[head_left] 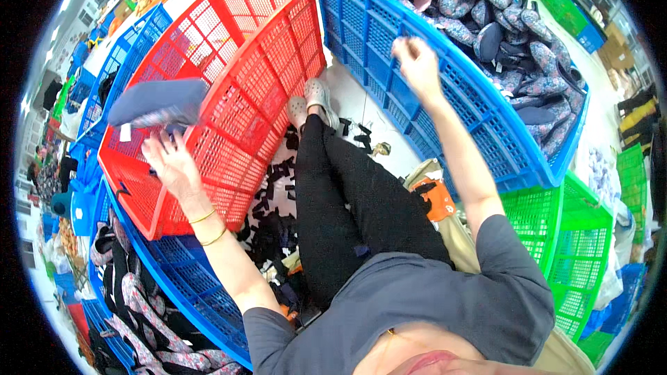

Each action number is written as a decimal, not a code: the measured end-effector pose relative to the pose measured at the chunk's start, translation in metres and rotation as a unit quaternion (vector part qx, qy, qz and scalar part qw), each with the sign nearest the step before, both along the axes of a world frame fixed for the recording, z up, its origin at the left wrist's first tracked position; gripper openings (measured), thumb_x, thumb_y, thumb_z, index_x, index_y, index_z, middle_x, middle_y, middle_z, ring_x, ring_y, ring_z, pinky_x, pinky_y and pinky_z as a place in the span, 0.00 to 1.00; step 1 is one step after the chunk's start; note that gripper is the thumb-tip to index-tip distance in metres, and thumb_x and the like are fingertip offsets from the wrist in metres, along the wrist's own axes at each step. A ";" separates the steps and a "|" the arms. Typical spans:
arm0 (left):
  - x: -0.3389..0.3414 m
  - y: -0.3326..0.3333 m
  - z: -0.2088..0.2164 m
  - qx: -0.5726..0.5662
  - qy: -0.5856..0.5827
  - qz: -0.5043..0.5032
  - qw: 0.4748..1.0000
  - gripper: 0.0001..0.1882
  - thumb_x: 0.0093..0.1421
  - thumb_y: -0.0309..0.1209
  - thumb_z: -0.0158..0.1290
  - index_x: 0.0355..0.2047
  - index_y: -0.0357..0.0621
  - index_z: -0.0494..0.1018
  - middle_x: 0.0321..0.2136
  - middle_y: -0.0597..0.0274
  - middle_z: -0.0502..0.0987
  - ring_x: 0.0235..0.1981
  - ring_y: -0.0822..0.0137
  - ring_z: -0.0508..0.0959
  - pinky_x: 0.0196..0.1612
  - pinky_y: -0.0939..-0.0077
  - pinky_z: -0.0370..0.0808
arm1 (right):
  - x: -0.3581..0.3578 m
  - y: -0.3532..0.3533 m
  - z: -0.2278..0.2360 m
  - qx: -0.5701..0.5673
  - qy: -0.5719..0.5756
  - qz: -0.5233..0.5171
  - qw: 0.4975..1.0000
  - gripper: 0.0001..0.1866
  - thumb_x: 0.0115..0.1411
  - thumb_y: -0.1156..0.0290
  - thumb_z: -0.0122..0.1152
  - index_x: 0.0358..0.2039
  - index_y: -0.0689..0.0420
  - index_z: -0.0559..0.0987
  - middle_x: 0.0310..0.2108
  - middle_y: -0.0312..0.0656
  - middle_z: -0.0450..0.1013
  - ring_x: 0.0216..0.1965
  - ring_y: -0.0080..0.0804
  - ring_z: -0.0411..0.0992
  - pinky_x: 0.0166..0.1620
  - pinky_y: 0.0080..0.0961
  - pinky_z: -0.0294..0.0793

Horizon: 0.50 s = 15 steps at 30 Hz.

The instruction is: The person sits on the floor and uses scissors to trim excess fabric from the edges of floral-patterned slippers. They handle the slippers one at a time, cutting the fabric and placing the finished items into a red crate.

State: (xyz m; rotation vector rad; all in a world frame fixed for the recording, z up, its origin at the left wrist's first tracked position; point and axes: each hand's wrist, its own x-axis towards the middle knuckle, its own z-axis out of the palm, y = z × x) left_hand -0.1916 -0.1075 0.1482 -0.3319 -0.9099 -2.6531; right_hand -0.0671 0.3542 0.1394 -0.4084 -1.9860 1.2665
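A dark blue slipper (158, 101) with a patterned lower part and a white tag is in the air over the red crate (260, 97), smeared by motion. Just below it my left hand (170, 165) is open, fingers spread and pointing at the slipper; their tips come close to it, and I cannot tell whether they touch. My right hand (419, 64) is above the near wall of the large blue crate (431, 90), its fingers loosely curled with nothing showing in them. That blue crate is heaped with floral slippers (521, 48) that have dark soles.
At lower left another blue crate (187, 271) holds floral and black pieces. Green crates (556, 250) stand at my right. Small black pieces (271, 201) litter the floor beside my legs (340, 201). An orange and beige bag (434, 198) lies by my right thigh.
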 end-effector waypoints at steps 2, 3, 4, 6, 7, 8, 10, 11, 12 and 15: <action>0.000 0.014 0.002 -0.036 -0.027 0.040 0.998 0.31 0.65 0.38 0.50 0.63 0.45 0.52 0.59 0.51 0.60 0.59 0.56 0.61 0.66 0.51 0.55 | -0.032 0.062 0.032 0.149 0.058 -0.135 0.978 0.14 0.58 0.62 0.60 0.35 0.62 0.78 0.30 0.47 0.78 0.35 0.38 0.77 0.41 0.34 0.74; 0.010 0.026 -0.007 -0.065 -0.030 0.018 0.997 0.31 0.65 0.37 0.50 0.63 0.44 0.52 0.58 0.51 0.60 0.59 0.56 0.62 0.66 0.52 0.57 | -0.050 0.097 0.046 0.177 0.023 -0.166 0.970 0.16 0.57 0.61 0.60 0.36 0.63 0.78 0.32 0.49 0.78 0.37 0.43 0.77 0.43 0.37 0.74; 0.023 0.047 -0.020 -0.095 -0.034 -0.009 0.995 0.31 0.65 0.37 0.50 0.63 0.43 0.52 0.58 0.51 0.61 0.59 0.55 0.63 0.65 0.52 0.59 | -0.065 0.135 0.056 0.204 -0.014 -0.199 0.958 0.17 0.55 0.61 0.60 0.37 0.63 0.78 0.34 0.52 0.78 0.39 0.47 0.77 0.44 0.40 0.74; 0.065 0.080 -0.040 -0.102 -0.104 -0.092 0.985 0.30 0.64 0.34 0.51 0.62 0.42 0.53 0.56 0.51 0.63 0.56 0.56 0.67 0.62 0.55 0.64 | -0.095 0.188 0.063 0.304 -0.117 -0.266 0.907 0.24 0.52 0.57 0.60 0.41 0.64 0.75 0.41 0.56 0.75 0.44 0.54 0.75 0.47 0.44 0.73; 0.081 0.091 -0.060 -0.097 -0.135 -0.092 0.982 0.29 0.62 0.30 0.53 0.61 0.42 0.54 0.54 0.52 0.66 0.52 0.58 0.69 0.59 0.58 0.68 | -0.106 0.189 0.070 0.275 -0.219 -0.288 0.891 0.30 0.50 0.54 0.63 0.44 0.66 0.72 0.47 0.60 0.71 0.48 0.58 0.72 0.50 0.46 0.73; 0.097 0.098 -0.073 -0.122 -0.168 -0.081 0.975 0.28 0.61 0.27 0.53 0.60 0.42 0.56 0.52 0.54 0.67 0.50 0.60 0.70 0.57 0.61 0.69 | -0.111 0.183 0.072 0.252 -0.245 -0.286 0.891 0.32 0.48 0.55 0.65 0.47 0.66 0.70 0.50 0.60 0.69 0.51 0.58 0.71 0.52 0.46 0.72; 0.121 0.114 -0.101 -0.112 -0.213 -0.093 0.966 0.26 0.61 0.25 0.53 0.59 0.42 0.59 0.50 0.56 0.68 0.48 0.62 0.71 0.54 0.63 0.70 | -0.125 0.210 0.054 0.259 -0.255 -0.328 0.872 0.35 0.47 0.55 0.67 0.49 0.67 0.70 0.50 0.58 0.70 0.50 0.55 0.72 0.52 0.45 0.72; 0.135 0.121 -0.111 -0.119 -0.220 -0.109 0.962 0.25 0.62 0.25 0.52 0.58 0.42 0.60 0.49 0.58 0.68 0.47 0.64 0.71 0.53 0.66 0.71 | -0.126 0.228 0.049 0.212 -0.290 -0.300 0.884 0.33 0.47 0.56 0.67 0.49 0.65 0.72 0.47 0.59 0.73 0.48 0.55 0.73 0.51 0.44 0.73; 0.146 0.126 -0.120 -0.128 -0.228 -0.120 0.958 0.23 0.62 0.25 0.52 0.58 0.42 0.61 0.48 0.59 0.69 0.46 0.66 0.71 0.52 0.68 0.71 | -0.137 0.229 0.053 0.215 -0.229 -0.298 0.902 0.28 0.49 0.57 0.63 0.47 0.62 0.74 0.44 0.58 0.74 0.46 0.55 0.74 0.49 0.44 0.73; 0.163 0.130 -0.154 -0.237 -0.213 -0.106 0.942 0.20 0.64 0.24 0.49 0.57 0.42 0.63 0.45 0.62 0.70 0.42 0.72 0.73 0.47 0.77 0.74 | -0.157 0.215 0.075 0.245 -0.105 -0.291 0.919 0.20 0.54 0.55 0.54 0.43 0.53 0.78 0.38 0.54 0.77 0.42 0.53 0.75 0.43 0.46 0.73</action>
